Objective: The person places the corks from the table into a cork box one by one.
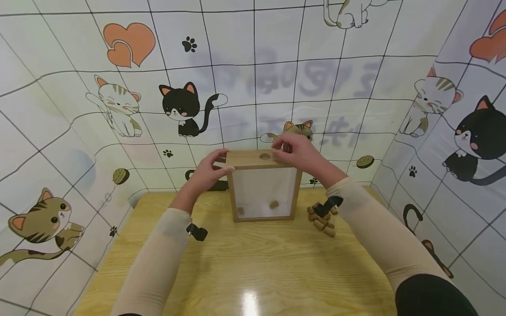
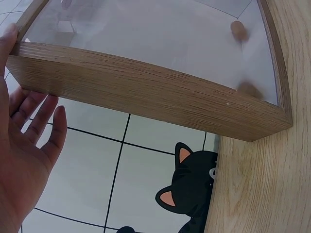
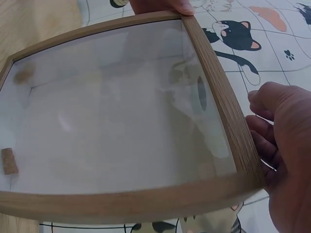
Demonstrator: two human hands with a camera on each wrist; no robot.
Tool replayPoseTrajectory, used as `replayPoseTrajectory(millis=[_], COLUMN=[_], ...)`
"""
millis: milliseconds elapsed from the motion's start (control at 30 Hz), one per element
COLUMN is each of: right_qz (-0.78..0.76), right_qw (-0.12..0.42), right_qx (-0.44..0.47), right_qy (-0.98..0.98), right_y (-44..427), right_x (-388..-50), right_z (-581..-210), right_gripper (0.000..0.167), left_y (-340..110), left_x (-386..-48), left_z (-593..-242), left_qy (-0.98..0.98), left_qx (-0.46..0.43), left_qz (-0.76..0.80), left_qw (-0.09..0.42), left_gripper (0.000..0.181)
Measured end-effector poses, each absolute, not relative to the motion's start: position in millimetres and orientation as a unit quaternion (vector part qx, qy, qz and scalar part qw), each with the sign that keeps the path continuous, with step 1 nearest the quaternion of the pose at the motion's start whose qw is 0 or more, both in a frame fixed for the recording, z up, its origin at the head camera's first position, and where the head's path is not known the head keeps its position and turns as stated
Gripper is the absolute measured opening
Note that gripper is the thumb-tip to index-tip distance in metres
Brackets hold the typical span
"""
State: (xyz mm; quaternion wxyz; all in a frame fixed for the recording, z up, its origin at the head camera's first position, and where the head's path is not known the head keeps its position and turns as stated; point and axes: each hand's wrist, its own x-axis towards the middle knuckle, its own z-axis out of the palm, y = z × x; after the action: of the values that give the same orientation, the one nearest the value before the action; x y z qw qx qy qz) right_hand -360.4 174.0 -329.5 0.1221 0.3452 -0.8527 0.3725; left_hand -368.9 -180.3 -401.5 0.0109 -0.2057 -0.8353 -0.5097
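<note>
A wooden-framed box (image 1: 262, 159) with a clear front stands upright on the table, a round hole (image 1: 265, 156) in its top. Inside, near the bottom, lie two corks, one cork (image 1: 274, 204) towards the middle and another cork (image 1: 240, 210) at the left. My left hand (image 1: 209, 169) grips the upper left corner, its thumb on the front frame and fingertips at the side. Over the top's right end is my right hand (image 1: 298, 151), fingers bent, close to the hole. In the right wrist view, no object shows between its fingertips; part of the grasp is hidden.
Several loose corks (image 1: 324, 224) lie in a pile on the table right of the box, partly behind my right wrist. The wooden table (image 1: 245, 259) extends in front. A cat-patterned wall covering (image 1: 237, 87) stands close behind and on both sides.
</note>
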Motion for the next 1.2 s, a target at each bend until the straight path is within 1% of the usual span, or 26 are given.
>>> replayPoseTrajectory(millis=[100, 267, 400, 500, 633, 933, 1033, 1200], right_qz=[0.38, 0.392, 0.403, 0.405, 0.406, 0.373, 0.356, 0.318], right_qw=[0.155, 0.205, 0.217, 0.196, 0.144, 0.038, 0.019, 0.018], right_qx=[0.335, 0.306, 0.26, 0.217, 0.177, 0.179, 0.193, 0.205], right_qy=[-0.848, -0.843, -0.85, -0.866, -0.885, -0.91, -0.914, -0.926], right_y=[188, 220, 249, 268, 292, 325, 329, 330], right_x=[-354, -340, -325, -314, -299, -268, -260, -251], right_z=[-335, -353, -371, -384, -411, -494, -512, -528], right_gripper=[0.007, 0.006, 0.007, 0.01, 0.017, 0.018, 0.022, 0.021], left_y=[-180, -180, -180, -181, -181, -180, -181, -181], left_x=[-368, -367, -368, -369, -370, -369, -370, -370], left_z=[-402, -401, -402, -402, -403, -403, -403, -401], left_qy=[-0.834, -0.835, -0.836, -0.836, -0.834, -0.832, -0.832, -0.835], left_qx=[-0.208, -0.209, -0.212, -0.213, -0.213, -0.217, -0.215, -0.212], left_qz=[-0.51, -0.509, -0.505, -0.505, -0.508, -0.51, -0.51, -0.508], left_qw=[0.011, 0.015, 0.017, 0.019, 0.021, 0.022, 0.022, 0.016], left_gripper=[0.075, 0.073, 0.072, 0.072, 0.073, 0.075, 0.074, 0.075])
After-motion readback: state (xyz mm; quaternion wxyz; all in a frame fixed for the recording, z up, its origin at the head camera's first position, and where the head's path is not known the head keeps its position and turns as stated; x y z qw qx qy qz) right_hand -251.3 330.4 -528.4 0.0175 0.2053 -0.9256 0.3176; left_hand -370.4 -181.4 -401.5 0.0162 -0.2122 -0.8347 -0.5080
